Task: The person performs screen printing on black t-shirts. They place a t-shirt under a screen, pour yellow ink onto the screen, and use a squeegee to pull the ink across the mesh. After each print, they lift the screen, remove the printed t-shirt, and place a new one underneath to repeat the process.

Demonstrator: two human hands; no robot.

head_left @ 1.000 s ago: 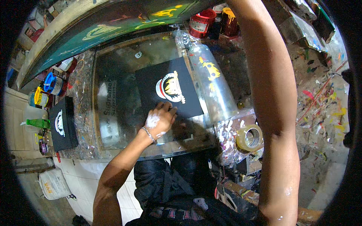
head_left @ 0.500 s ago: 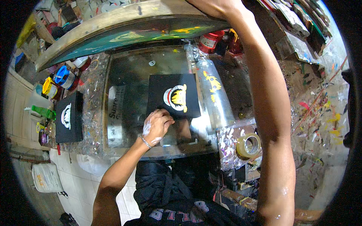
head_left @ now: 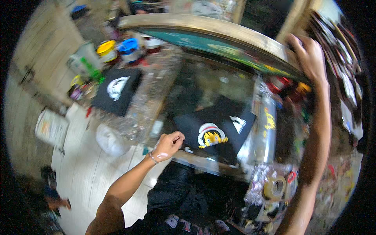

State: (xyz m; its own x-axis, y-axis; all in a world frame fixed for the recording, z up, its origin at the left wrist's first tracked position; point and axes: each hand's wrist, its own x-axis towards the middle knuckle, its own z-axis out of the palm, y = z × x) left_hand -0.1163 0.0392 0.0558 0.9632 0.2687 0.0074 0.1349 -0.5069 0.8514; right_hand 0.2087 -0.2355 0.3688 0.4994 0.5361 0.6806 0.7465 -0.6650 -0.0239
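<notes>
A black fabric piece (head_left: 190, 127) with a cartoon face in a hat, printed in yellow, white and red, lies tilted over the glass-topped work surface (head_left: 196, 74). My left hand (head_left: 168, 145) is closed at its left edge, thumb and fingers pinched on the fabric. A second black piece (head_left: 247, 117) with a white print shows beyond its right side. My right hand (head_left: 311, 58) grips the right end of the wooden screen frame (head_left: 207, 25), held tilted up above the surface. Green mesh (head_left: 188, 43) with print shapes shows on the frame's underside.
Another black piece (head_left: 127, 84) with a white print lies at the left, near yellow (head_left: 106, 51) and blue-rimmed (head_left: 129, 49) paint tubs. A clear printed sheet (head_left: 269, 125) and a tape roll (head_left: 275, 187) lie at the right. A person (head_left: 53, 192) shows at lower left.
My view has swung, shifting the scene. The printed black fabric has turned and come toward me with my left hand, uncovering the white-printed piece. My right hand still holds the frame up.
</notes>
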